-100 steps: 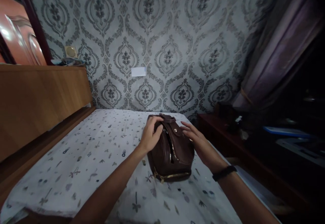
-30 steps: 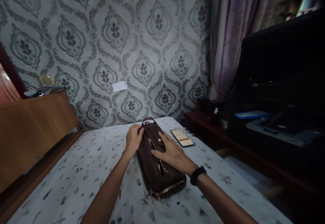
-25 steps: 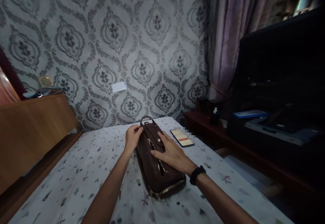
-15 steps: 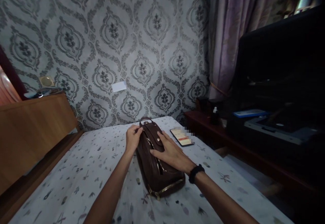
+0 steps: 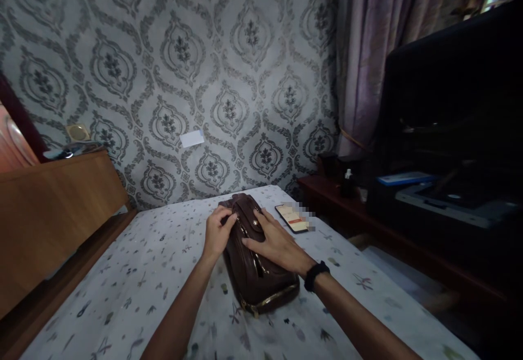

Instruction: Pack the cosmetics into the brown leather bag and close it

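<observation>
A dark brown leather bag (image 5: 265,289) with gold zippers lies on the patterned bed sheet, its long side running away from me. My left hand (image 5: 218,232) is closed in a pinch at the bag's upper left, by the far end of the front zipper (image 5: 242,233). What its fingertips hold is too small to make out. Across the right part of the bag my right hand (image 5: 278,243) lies with thumb and fingers spread, pressing on the leather beside a strap with a round snap (image 5: 255,223). Part of the front zipper is hidden under that thumb; lower down it gapes.
A phone (image 5: 292,218) with a lit screen lies on the sheet (image 5: 163,273) right of the bag. A wooden headboard (image 5: 61,213) stands at left. At right are a dark red ledge (image 5: 314,188) with a small bottle (image 5: 347,183) and a large dark screen-like panel (image 5: 453,93).
My left hand's pinch has moved right, closer to the front zipper's far end. The handle loop at the bag's far end has dropped. My right hand stays on the bag.
</observation>
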The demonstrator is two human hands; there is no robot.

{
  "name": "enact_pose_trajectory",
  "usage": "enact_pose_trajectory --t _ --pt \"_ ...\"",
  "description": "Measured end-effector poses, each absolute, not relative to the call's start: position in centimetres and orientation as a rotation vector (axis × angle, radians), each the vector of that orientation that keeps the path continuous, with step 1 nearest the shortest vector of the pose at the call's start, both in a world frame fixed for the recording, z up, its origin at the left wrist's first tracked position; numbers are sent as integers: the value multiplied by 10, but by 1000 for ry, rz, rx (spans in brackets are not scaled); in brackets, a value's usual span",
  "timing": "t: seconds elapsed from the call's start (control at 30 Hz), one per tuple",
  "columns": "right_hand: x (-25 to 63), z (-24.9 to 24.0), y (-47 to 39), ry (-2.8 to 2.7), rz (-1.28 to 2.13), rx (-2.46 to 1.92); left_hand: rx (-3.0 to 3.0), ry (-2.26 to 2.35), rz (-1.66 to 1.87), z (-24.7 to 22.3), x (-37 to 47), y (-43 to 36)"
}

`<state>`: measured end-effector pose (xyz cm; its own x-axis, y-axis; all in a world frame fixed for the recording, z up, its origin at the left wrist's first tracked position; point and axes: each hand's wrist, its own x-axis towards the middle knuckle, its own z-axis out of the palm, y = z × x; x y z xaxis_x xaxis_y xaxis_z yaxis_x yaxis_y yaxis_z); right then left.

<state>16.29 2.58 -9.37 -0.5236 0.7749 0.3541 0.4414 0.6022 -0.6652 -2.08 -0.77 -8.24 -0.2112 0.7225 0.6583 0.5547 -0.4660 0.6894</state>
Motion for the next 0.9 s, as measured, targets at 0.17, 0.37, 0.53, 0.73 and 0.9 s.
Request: enact_pose_trajectory --t 0.17,0.37,0.53,0.73,0.9 --pt "165 -89 21 -2161 717 -978 1908 1633 1640 -81 -25 -7" --pt "170 -105 14 -1960 769 -936 1990 1737 1525 -64 -24 17" --pt "175 -118 12 -1844 844 -850 1878 1736 1275 -46 -18 58" --pt "181 -109 3 -1919 811 -892 1814 1707 1180 -47 -20 86" --pt "187 -98 -6 -1962 848 -919 1803 1632 1183 -51 -23 89"
